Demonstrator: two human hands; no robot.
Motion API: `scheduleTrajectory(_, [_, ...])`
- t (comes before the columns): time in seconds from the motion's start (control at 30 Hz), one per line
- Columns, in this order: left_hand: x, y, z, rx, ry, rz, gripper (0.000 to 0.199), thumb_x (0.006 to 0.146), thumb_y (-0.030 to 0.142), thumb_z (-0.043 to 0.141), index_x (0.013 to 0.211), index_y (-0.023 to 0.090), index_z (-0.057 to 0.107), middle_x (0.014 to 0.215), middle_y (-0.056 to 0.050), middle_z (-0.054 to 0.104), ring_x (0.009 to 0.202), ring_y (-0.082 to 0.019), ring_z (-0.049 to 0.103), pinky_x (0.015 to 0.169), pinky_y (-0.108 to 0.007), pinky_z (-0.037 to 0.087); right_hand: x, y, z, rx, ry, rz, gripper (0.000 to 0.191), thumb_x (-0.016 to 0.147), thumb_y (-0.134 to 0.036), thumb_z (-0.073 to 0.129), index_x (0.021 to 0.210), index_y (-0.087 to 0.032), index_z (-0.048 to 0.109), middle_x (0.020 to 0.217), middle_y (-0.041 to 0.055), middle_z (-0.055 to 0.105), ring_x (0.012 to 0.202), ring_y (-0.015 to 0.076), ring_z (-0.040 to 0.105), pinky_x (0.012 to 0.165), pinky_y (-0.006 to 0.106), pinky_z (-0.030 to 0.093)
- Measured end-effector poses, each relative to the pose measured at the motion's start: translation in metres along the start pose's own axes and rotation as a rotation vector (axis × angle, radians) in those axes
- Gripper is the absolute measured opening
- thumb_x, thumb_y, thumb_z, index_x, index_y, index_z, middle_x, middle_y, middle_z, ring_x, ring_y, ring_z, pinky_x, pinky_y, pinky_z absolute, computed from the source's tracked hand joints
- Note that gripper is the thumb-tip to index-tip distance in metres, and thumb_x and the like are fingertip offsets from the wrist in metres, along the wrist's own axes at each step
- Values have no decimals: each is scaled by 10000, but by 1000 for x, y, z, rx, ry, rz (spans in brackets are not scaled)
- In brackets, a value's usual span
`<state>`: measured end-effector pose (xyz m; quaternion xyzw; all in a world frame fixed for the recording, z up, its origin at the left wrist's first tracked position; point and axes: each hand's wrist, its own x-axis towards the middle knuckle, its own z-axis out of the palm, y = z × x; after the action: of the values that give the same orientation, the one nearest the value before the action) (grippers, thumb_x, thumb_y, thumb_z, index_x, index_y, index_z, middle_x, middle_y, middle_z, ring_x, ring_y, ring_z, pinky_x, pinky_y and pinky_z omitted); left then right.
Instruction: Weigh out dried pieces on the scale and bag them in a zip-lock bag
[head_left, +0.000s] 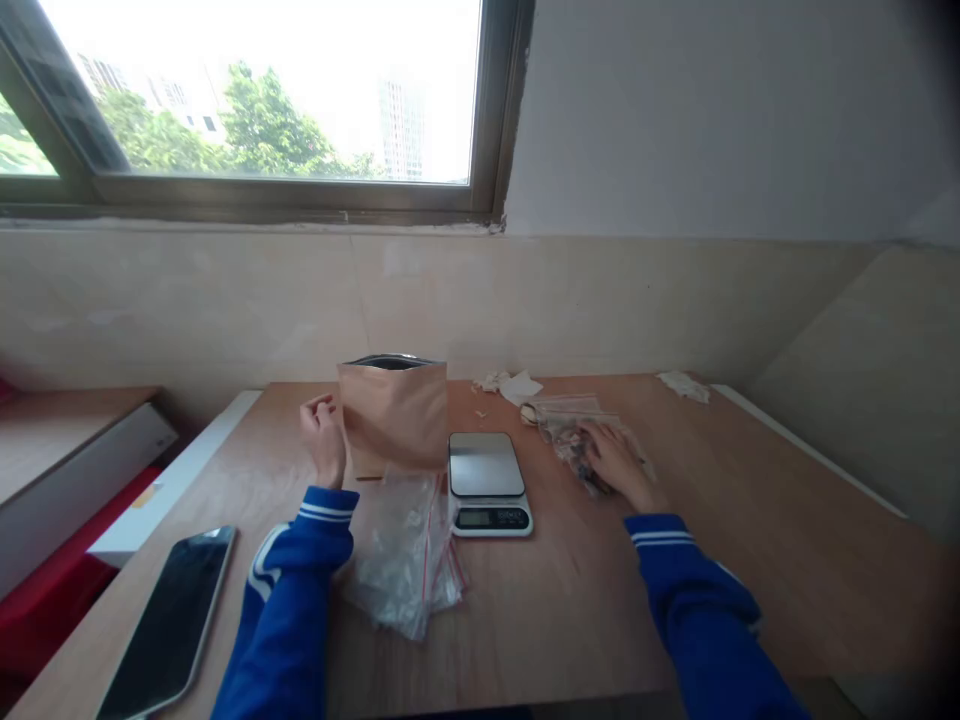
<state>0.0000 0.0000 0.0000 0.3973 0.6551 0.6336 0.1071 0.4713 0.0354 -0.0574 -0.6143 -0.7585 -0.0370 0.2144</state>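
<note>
An open-topped brown paper pouch [394, 418] stands upright on the wooden table. Just left of it is my left hand [324, 440], raised, its fingers loosely curled; whether anything is between them is too small to tell. My right hand [616, 462] lies with spread fingers over clear bags with dark contents [581, 455], right of the scale. The white digital scale [486, 465] has a bare metal plate and sits between the pouch and those bags. In front of the pouch lies a pile of clear zip bags with red seals [401, 560].
A large phone or tablet [174, 610] lies at the left front of the table [555, 620]. Crumpled pale scraps [517, 386] are near the back edge, and another scrap [684, 386] is at the back right. A wall and window stand behind.
</note>
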Motion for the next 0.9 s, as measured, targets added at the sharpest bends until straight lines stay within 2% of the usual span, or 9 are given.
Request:
scheduleTrajectory(0.07, [-38,10,-9,72,39,136,285,936,294,334,1086,170,542,1101,-98,590,1033,-216,572,920,-372,456,11,14,1,-54,-89,21,378,824,-169,476,1165,-146,635,1199,161,648,1120,286,555,947,419,397])
scheduleTrajectory(0.2, [-116,11,-23,350,-906,374,298,922,321,392,1035,262,662,1128,-58,662,1110,-233,577,1035,-443,378,18,24,-4,-70,-161,-11,271,838,-272,540,1060,-182,665,1122,141,682,1066,284,570,895,405,375])
scheduleTrajectory(0.3, [-157,-9,-26,668,-1117,307,502,859,420,515,1335,260,545,1450,-108,484,1352,-321,403,1114,-533,267,14,25,-14,-89,-135,25,160,825,-277,560,886,-191,681,992,118,711,985,276,601,852,399,385])
scheduleTrajectory(0.43, [-178,-37,-31,815,-1058,351,719,874,459,496,1519,222,283,1571,-131,276,1454,-346,206,1148,-581,159,-6,11,-39,12,-53,76,175,828,-267,521,744,-199,659,873,90,706,840,231,635,779,345,420])
scheduleTrajectory(0.53, [-173,-46,-37,892,-906,301,616,921,366,415,1513,242,300,1573,-115,269,1457,-324,212,1151,-580,151,-34,-18,-63,172,66,125,267,860,-379,479,804,-196,665,824,88,677,732,215,620,679,317,438])
scheduleTrajectory(0.63, [-161,-44,-40,906,-925,227,623,902,313,436,1506,215,320,1573,-123,260,1458,-321,206,1153,-574,148,-66,-63,-83,342,216,236,433,862,-568,451,848,-190,662,756,83,665,645,211,597,615,317,444])
scheduleTrajectory(0.73, [-156,-28,-39,764,-978,235,617,878,256,452,1487,225,355,1564,-126,292,1450,-319,237,1148,-579,165,-90,-118,-93,513,277,369,510,808,-668,507,836,-188,675,703,77,679,592,204,595,581,313,451])
scheduleTrajectory(0.8, [-163,-7,-37,562,-883,260,529,907,254,401,1436,245,429,1530,-118,372,1422,-305,310,1139,-577,196,-100,-156,-93,644,249,429,521,785,-683,537,828,-186,686,722,82,703,611,214,620,581,315,466])
scheduleTrajectory(0.9, [-185,35,-37,87,-845,199,347,945,369,411,1210,250,603,1281,-110,608,1211,-261,544,1043,-460,396,-107,-208,-86,844,236,501,491,766,-661,592,799,-179,680,794,100,730,689,236,664,630,327,505])
